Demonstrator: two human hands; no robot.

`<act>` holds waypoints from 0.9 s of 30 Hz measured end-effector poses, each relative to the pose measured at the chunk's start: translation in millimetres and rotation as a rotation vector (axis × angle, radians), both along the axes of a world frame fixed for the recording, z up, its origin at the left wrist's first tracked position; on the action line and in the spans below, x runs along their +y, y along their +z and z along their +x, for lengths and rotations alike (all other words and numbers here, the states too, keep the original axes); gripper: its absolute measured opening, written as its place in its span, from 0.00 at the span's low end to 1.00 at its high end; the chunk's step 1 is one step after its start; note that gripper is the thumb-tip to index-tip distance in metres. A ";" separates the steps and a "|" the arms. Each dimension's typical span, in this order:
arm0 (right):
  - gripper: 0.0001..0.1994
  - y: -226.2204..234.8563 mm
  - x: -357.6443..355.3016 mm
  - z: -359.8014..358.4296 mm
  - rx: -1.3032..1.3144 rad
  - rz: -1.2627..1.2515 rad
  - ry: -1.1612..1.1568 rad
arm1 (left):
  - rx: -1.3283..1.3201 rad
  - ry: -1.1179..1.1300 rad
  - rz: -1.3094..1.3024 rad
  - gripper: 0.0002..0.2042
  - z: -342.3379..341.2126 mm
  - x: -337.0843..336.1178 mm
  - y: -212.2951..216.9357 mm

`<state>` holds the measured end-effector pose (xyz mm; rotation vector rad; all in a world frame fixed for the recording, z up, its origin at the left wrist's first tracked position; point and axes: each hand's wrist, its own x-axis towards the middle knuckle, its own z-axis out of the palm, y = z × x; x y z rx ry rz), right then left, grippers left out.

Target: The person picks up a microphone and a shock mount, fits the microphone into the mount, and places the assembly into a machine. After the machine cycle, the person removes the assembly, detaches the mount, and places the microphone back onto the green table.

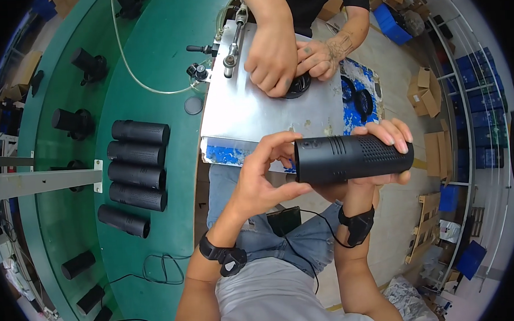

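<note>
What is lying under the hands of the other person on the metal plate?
A black round part shows partly under the co-worker's hands on the metal plate. Most of it is covered, so its full shape cannot be seen.

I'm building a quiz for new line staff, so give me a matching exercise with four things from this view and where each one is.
Things:
1. black perforated cylinder
2. row of black cylinders
3. metal plate
4. black ring part

Places:
A. under the co-worker's hands
B. on the green belt
C. held in both hands
D. between wearer and co-worker

Pairs: 1-C, 2-B, 3-D, 4-A
</note>
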<state>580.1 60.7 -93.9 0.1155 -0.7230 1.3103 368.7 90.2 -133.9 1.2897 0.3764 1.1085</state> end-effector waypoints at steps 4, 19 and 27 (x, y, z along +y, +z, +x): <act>0.28 7.9 -2.3 -5.5 0.057 0.027 -0.027 | 0.122 0.132 0.257 0.38 3.2 -3.7 0.2; 0.21 25.5 89.8 18.4 -0.852 -0.082 -0.769 | 0.127 -0.109 -0.456 0.17 -6.1 -21.7 -62.0; 0.17 6.1 153.1 5.5 -1.060 -0.106 -0.746 | 0.158 -0.115 -0.541 0.12 -26.0 -49.5 -92.7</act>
